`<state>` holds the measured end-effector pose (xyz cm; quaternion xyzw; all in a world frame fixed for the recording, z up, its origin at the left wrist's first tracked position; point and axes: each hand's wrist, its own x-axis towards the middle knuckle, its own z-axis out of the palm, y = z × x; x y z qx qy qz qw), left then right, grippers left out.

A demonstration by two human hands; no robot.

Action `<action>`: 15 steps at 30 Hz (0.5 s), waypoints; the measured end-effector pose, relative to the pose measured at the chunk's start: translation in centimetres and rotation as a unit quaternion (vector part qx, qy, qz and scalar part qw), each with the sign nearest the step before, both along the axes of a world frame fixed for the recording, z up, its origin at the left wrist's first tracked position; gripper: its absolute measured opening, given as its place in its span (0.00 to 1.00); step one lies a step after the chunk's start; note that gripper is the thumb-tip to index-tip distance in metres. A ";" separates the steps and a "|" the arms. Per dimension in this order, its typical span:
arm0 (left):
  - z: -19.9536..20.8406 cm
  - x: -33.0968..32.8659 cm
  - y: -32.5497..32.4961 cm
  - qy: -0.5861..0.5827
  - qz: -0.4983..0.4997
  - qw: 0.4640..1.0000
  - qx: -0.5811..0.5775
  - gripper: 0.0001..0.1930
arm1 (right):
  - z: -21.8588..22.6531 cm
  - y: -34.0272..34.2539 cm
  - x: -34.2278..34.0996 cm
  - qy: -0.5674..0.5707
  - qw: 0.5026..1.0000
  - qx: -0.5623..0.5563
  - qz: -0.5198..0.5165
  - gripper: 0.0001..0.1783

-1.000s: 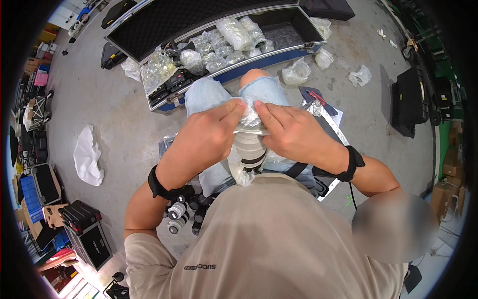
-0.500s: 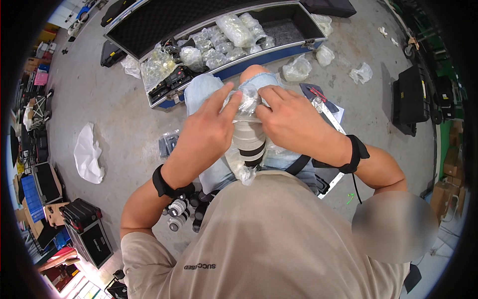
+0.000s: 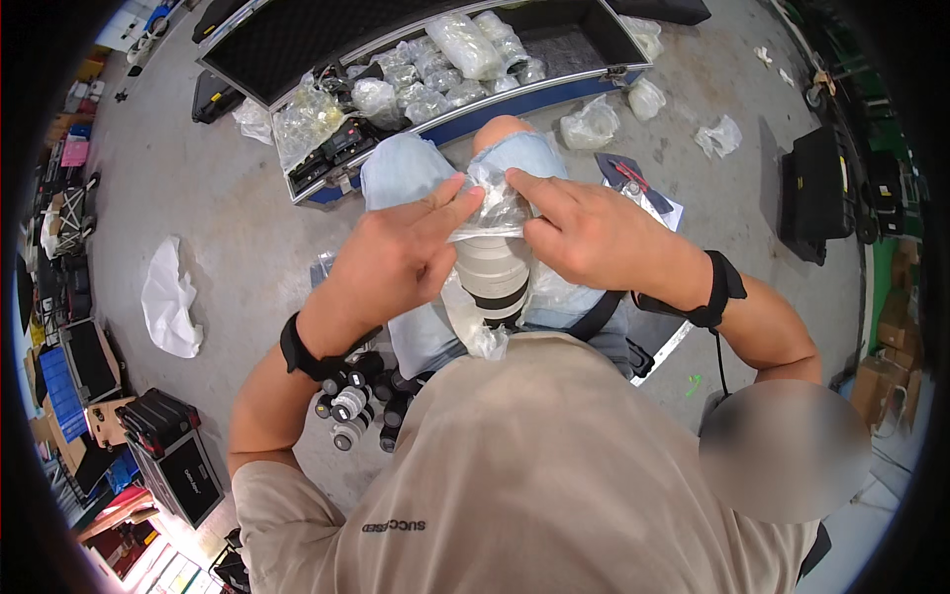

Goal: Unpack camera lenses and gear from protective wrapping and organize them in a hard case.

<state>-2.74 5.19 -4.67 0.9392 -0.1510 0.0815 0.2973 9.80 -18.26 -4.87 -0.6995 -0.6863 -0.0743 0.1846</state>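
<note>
A white camera lens [image 3: 493,265] with a black ring lies on my lap, pointing away from me. Crumpled clear plastic wrap [image 3: 498,208] covers its far end, and more plastic sticks out at the near end. My left hand [image 3: 401,243] presses the wrap from the left, index and middle fingers stretched over it and thumb curled beside the lens. From the right, my right hand [image 3: 599,233] pinches the wrap's edge, its index finger reaching across the top. The undersides of both hands are hidden.
An open blue hard case [image 3: 534,107] beyond my knees holds several plastic-wrapped items. More lenses [image 3: 351,401] stand on the floor at my left. Loose plastic [image 3: 591,129] and a white sheet [image 3: 170,297] lie on the floor. A black case [image 3: 816,193] stands at right.
Both hands have shifted slightly nearer to me and apart, and my right index finger has straightened over the plastic. The lens stays on my lap.
</note>
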 end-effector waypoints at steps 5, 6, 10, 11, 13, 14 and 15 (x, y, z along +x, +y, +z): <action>-1.1 2.1 0.8 -0.006 -0.032 0.997 -0.075 0.28 | -0.4 0.1 1.1 0.031 0.999 -0.002 -0.009 0.08; -1.2 2.5 0.9 -0.003 -0.027 0.997 -0.073 0.28 | -0.6 0.2 1.5 0.074 0.997 -0.004 -0.024 0.09; -2.8 3.1 0.9 -0.011 -0.019 0.994 -0.105 0.29 | -0.9 0.0 2.5 0.232 0.968 -0.049 -0.077 0.14; -3.2 2.7 0.5 -0.010 -0.018 0.994 -0.104 0.29 | -1.0 0.2 2.8 0.233 0.968 -0.049 -0.076 0.14; -3.8 1.4 -0.9 0.065 0.033 0.961 -0.266 0.34 | -1.2 0.6 3.5 0.327 0.942 0.042 -0.069 0.29; -4.5 0.9 -1.0 0.090 0.030 0.963 -0.253 0.41 | -1.6 0.8 3.6 0.329 0.941 0.042 -0.068 0.29; -5.4 0.6 -1.0 0.091 0.031 0.963 -0.252 0.41 | -2.2 1.0 3.7 0.331 0.942 0.018 -0.054 0.35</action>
